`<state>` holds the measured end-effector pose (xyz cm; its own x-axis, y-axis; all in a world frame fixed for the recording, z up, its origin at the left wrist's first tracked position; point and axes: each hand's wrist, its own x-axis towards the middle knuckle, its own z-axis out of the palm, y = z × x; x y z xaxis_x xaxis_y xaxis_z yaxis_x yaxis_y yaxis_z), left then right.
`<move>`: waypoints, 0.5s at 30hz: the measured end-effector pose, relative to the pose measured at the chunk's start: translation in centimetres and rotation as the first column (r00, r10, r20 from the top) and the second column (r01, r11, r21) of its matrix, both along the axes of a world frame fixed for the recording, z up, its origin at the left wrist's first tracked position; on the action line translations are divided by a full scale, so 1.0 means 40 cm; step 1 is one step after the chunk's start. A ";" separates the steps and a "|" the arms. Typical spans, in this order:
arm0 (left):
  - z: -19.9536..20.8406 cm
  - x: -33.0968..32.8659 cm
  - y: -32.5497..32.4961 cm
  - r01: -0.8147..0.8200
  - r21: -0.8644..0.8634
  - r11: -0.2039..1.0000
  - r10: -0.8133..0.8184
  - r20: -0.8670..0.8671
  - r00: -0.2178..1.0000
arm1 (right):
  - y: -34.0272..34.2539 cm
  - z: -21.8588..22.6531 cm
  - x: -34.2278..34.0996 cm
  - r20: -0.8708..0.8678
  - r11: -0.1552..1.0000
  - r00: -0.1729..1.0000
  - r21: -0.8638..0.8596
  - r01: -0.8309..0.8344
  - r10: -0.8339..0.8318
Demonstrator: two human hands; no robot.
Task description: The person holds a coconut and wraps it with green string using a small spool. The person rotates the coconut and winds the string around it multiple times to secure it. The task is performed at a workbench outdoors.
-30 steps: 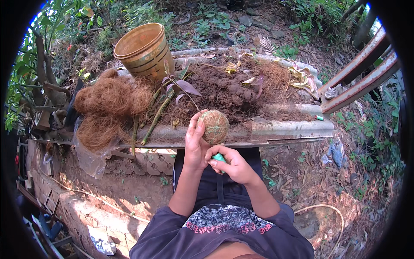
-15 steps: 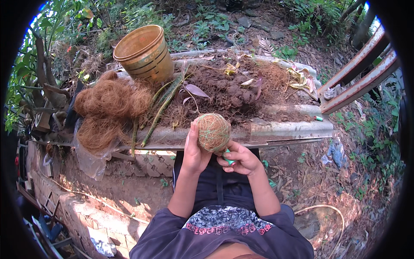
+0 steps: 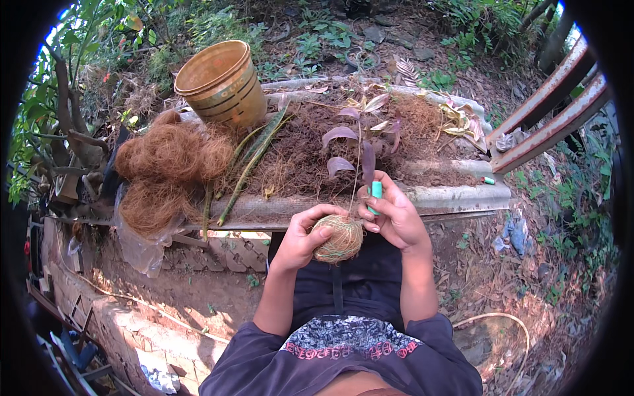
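Note:
My left hand (image 3: 300,236) is closed around a round ball of brown fibre (image 3: 342,240) wound with green thread, held above my lap. From the top of the ball a thin stem rises, carrying a plant with purple leaves (image 3: 368,161) that points away from me. Beside that stem, my right hand (image 3: 400,218) grips a small green thread spool (image 3: 376,198) between thumb and fingers. Thread between spool and ball is too fine to make out.
Ahead is a corrugated sheet (image 3: 456,196) bearing dark soil (image 3: 297,145). Coconut fibre (image 3: 168,155) is heaped at its left, near a tilted yellow-brown pot (image 3: 221,82) and green stalks (image 3: 241,181). Another small spool (image 3: 488,180) lies right; rusty metal bars (image 3: 551,125) stand beyond.
The ball has tipped and come lower, so its leafy stem now shows above it. My right hand has moved up and right with the spool, from beneath the ball to beside the stem.

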<state>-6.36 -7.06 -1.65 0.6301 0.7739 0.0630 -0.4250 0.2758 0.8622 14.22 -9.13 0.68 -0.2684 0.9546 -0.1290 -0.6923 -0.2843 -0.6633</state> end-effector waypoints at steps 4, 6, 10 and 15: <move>-0.002 0.008 0.012 -0.140 0.247 0.959 0.199 -0.231 0.952 | -0.015 0.047 -0.015 0.154 0.989 0.981 0.108 0.102 -0.118; 0.000 0.013 0.011 -0.206 0.231 0.951 0.259 -0.233 0.937 | -0.028 0.079 -0.035 0.198 0.977 0.966 0.163 0.136 -0.167; 0.001 0.036 0.015 -0.314 0.272 0.910 0.384 -0.263 0.885 | -0.055 0.090 -0.076 0.319 0.964 0.935 0.256 0.071 -0.153; -0.034 0.052 0.024 -0.447 0.104 0.889 0.458 -0.185 0.869 | -0.092 0.076 -0.131 0.537 0.951 0.837 0.301 -0.072 -0.107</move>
